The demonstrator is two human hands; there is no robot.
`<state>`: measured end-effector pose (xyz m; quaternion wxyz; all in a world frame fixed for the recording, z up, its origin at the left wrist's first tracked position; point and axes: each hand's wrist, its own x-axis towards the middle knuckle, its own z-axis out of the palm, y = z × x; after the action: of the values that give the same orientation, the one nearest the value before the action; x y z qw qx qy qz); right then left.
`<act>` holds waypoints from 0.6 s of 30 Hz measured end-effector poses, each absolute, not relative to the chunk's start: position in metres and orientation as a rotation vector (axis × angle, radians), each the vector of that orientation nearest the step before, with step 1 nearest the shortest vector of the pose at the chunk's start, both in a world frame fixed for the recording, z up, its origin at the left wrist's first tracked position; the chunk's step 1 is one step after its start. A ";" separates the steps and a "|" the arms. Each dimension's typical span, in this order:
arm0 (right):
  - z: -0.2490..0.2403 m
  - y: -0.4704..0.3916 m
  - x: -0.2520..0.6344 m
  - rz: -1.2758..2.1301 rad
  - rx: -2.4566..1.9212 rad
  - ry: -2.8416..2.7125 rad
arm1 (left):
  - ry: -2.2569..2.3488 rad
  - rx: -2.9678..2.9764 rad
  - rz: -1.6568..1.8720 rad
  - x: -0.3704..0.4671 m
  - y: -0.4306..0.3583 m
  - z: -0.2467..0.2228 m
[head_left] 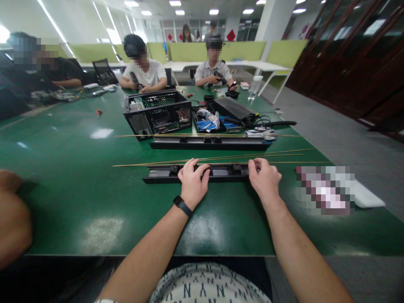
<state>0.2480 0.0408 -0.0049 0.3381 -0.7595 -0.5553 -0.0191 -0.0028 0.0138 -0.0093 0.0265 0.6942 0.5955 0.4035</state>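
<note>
A long black rail (220,172) with a silvery channel lies crosswise on the green table in front of me. Small black blocks, one of them the left block (173,170), sit along its channel. My left hand (192,176) rests on the rail's middle, thumb and fingers curved around a block there that is partly hidden. At the rail's right end is my right hand (265,176), its fingers closed over that end; what lies under the fingertips is hidden. Thin brass rods (151,163) run along the rail's far side, passing close behind both hands.
Beyond lies a second black rail (208,144) with more rods over it. Farther back are an open computer case (158,111), a tray with blue-and-white gloves (208,120) and black cables (259,121). A white object (369,194) lies right. Another person's arm (14,219) reaches in left; co-workers sit opposite.
</note>
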 end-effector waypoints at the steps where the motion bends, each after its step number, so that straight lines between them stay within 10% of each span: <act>1: -0.005 0.040 0.247 -0.046 -1.968 -1.458 | 1.839 2.144 1.252 -0.003 0.014 -0.009; 18: -0.001 0.040 0.249 -0.062 -2.001 -1.423 | 1.843 2.144 1.255 -0.003 0.014 -0.009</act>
<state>0.2490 0.0398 -0.0012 0.3362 -0.7673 -0.5456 -0.0236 -0.0029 0.0136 -0.0090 0.0241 0.6930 0.5956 0.4055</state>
